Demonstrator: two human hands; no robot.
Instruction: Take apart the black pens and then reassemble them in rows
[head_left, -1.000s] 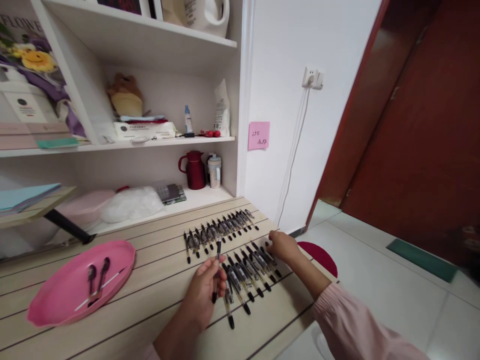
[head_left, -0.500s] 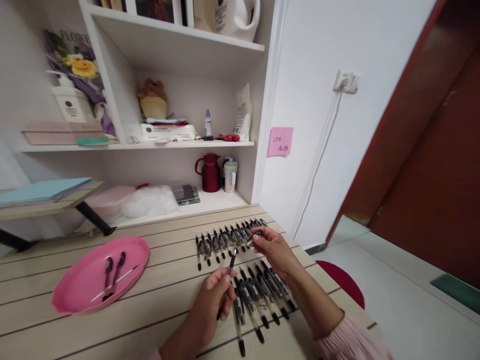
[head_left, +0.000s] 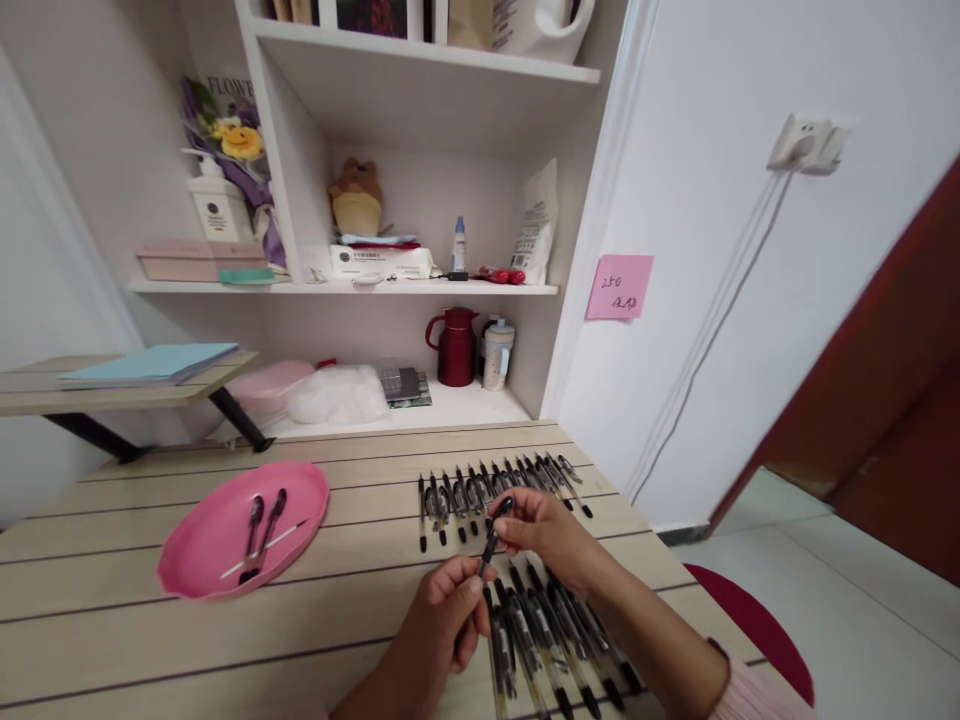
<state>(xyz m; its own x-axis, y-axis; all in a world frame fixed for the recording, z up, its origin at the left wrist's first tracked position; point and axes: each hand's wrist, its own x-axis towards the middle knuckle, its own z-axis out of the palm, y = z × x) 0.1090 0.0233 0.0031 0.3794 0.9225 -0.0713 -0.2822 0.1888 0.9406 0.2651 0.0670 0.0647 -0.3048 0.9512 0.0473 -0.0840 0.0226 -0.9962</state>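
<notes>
My left hand (head_left: 442, 630) is closed round the lower part of a black pen (head_left: 489, 543) that points up and away from me. My right hand (head_left: 544, 535) pinches the top end of that same pen, where a black cap sits. Both hands hover over the near row of black pens (head_left: 551, 640) laid side by side on the wooden table (head_left: 187, 630). A second row of pens (head_left: 487, 487) lies just beyond the hands.
A pink oval tray (head_left: 217, 545) with two pens and a thin white stick lies at the left. White shelves behind hold a red jug (head_left: 454, 347), a cup, a white bag and boxes. A pink note (head_left: 619, 287) hangs on the wall. A red stool (head_left: 757, 630) stands at the right.
My right hand left the pen rows, picked up a cap and came to the tip of the pen in my left hand. The view has swung left.
</notes>
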